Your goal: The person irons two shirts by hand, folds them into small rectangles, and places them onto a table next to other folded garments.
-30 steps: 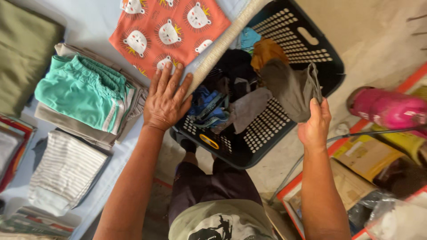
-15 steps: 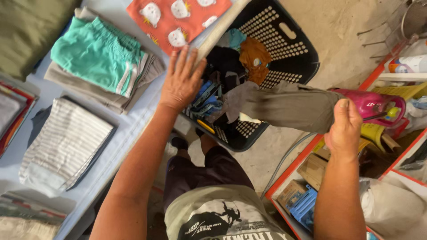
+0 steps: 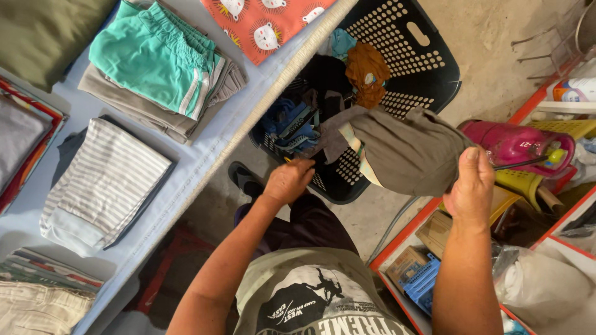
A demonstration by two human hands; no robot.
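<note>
**Grey garment halfway out of the basket**

Right hand [image 3: 473,186] pinches the grey garment [image 3: 406,152] up over the black laundry basket [image 3: 406,59]. Left hand [image 3: 288,181] grabs its lower end at the basket's rim, fingers curled. Folded clothes sit on the table [image 3: 205,155] nearby.

Folded laundry laid out on my light blue table [image 3: 205,149], with the floor [image 3: 496,68] beside it.

Along the table's far edge, near the basket-side corner, I see an orange cloth with white animal faces [image 3: 267,18]. Next to it a teal pair of shorts [image 3: 155,62] sits on top of a grey folded stack [image 3: 149,105]. Closer to me, just beside that pile, lies a striped grey-and-white garment [image 3: 102,180] over a dark piece. An olive green fold [image 3: 43,37] fills the far left corner. At the near corner rest a beige folded pile [image 3: 34,307] and a thin patterned stack [image 3: 46,270]. A black perforated laundry basket [image 3: 403,56] stands on the dusty floor, touching the table's right edge.
</note>
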